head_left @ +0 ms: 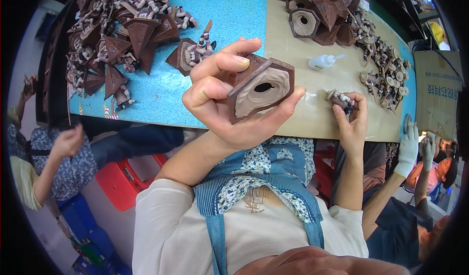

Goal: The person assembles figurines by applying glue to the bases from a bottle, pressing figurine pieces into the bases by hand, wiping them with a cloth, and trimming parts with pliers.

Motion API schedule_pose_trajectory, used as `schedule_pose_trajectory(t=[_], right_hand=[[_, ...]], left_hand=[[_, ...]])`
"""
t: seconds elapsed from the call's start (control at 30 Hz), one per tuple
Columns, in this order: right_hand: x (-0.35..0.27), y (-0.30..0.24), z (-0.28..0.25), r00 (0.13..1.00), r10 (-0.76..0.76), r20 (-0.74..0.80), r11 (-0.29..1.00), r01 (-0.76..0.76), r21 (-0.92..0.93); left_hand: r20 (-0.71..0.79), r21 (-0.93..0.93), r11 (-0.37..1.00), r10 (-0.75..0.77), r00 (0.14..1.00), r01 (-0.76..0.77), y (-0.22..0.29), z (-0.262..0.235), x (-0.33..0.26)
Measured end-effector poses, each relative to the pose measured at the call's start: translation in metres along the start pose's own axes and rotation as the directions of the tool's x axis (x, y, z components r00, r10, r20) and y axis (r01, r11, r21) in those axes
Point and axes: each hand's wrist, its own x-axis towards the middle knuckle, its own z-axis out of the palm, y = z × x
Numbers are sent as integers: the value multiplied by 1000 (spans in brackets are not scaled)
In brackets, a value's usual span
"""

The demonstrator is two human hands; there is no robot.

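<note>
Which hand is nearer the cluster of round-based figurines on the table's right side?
Right. The right hand, holding a small figurine, is just left of the round-based figurines; the left hand, holding a brown faceted base, is much farther left.

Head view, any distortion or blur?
In the head view, the corners are black and the blue-and-tan table bows at its front edge; also in the head view, the brown angular base looks crisp, a co-worker's bare hand at left softer.

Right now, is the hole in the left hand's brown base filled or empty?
Empty: in the left hand, the brown base shows a dark, open hole with nothing protruding; the figure is apart, in the right hand.
</note>
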Motion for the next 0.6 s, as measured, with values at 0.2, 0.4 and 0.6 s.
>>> schedule_pose_trajectory(t=[0.2,0.4,0.6], right_hand=[[-10,-43,11,998,9,57,951,-26,309],[-10,-37,13,983,-141,121,807,43,589],[-6,-46,6,907,-352,232,802,165,574]], left_hand=[[39,-144,988,-41,998,47,5,4,-6],[388,-579,330,-693,608,745,34,-4,-10],[680,-204,431,-584,444,879,34,-6,-17]])
